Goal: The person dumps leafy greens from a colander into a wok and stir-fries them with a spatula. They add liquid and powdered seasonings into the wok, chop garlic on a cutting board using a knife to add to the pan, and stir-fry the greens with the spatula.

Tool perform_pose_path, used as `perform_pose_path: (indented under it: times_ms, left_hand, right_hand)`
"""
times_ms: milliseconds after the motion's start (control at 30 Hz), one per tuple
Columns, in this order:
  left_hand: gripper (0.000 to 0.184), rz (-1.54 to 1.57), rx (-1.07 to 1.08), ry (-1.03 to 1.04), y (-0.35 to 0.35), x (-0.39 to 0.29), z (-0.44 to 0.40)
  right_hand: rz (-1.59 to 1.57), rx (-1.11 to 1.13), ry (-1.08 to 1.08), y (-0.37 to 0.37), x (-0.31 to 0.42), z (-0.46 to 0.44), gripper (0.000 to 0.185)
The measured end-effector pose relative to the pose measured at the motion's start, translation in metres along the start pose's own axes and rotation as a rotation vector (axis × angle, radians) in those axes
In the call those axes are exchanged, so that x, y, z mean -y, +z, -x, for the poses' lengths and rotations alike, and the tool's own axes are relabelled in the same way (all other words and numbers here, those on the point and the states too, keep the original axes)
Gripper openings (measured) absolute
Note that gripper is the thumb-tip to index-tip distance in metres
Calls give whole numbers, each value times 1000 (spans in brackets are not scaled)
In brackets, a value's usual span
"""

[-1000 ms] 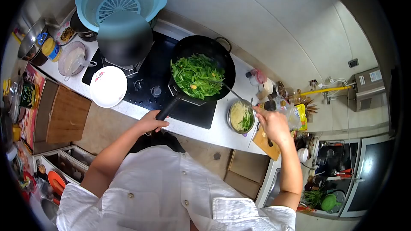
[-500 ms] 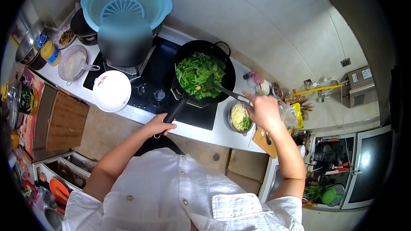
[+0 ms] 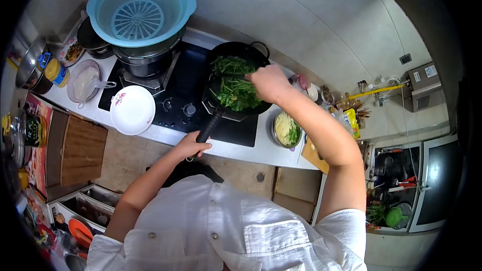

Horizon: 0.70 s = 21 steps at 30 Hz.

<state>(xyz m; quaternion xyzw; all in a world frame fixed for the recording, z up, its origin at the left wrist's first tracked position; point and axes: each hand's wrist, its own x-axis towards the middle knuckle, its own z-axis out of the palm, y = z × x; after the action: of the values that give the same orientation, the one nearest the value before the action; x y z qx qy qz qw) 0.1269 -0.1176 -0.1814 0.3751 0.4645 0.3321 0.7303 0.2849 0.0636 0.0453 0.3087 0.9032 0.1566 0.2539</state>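
Observation:
My left hand [image 3: 193, 145] is wrapped round the black handle [image 3: 210, 124] of a wok [image 3: 226, 50] on the black cooktop [image 3: 173, 83]. Leafy greens [image 3: 238, 93] lie in the wok, with some strands over its near left side. Above the wok's right side, my right hand [image 3: 270, 84] is closed round a dark spatula [image 3: 233, 76], whose far part reaches left over the greens. Most of the spatula's grip is hidden by the fingers. To the right of the wok stands a metal bowl [image 3: 274, 131] with pale and green chopped food.
A white plate [image 3: 132, 110] lies at the cooktop's front left. Behind it, a blue basin [image 3: 175, 20] rests on a steel pot [image 3: 143, 65]. A yellow-filled bottle [image 3: 56, 73] and a bowl [image 3: 75, 78] stand left. A cutting board [image 3: 315, 158] and jars [image 3: 345, 101] are at right.
My right hand has moved left and up over the wok with the spatula, which now lies across the greens. My left hand stays on the handle. The view has shifted slightly.

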Motion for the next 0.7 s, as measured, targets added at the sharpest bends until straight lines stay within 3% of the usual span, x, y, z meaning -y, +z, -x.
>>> perform_pose_path:
  times_ms: [33, 100, 200, 300, 400, 433, 500, 633, 700]
  left_hand:
    - [37, 2, -5, -4, 0, 0, 1]
    - [38, 2, -5, -6, -1, -1, 2]
    - [39, -9, 12, -6, 0, -3, 0]
    - [41, -4, 9, -8, -1, -1, 0]
    - [40, -21, 8, -2, -1, -2, 2]
    - [40, -19, 1, -5, -1, -2, 2]
    - [40, -13, 1, -1, -1, -3, 2]
    - [40, -11, 1, -17, 0, -3, 3]
    - [39, -15, -10, -27, -1, -1, 0]
  right_hand:
    - [2, -2, -4, 4, -4, 2, 26]
    - [-281, -107, 205, 14, -27, 21, 31]
    - [-584, -80, 397, 40, -62, 53, 34]
    - [-688, -67, 354, 56, -83, 83, 37]
    - [-736, 74, 473, -3, -62, 104, 38]
    - [-739, 75, 466, -18, -49, 107, 38]
    - [-356, -114, 266, -42, -13, 102, 33]
    - [-99, 3, -61, -60, 47, 46, 16]
    - [-14, -29, -102, -57, 59, 10, 9]
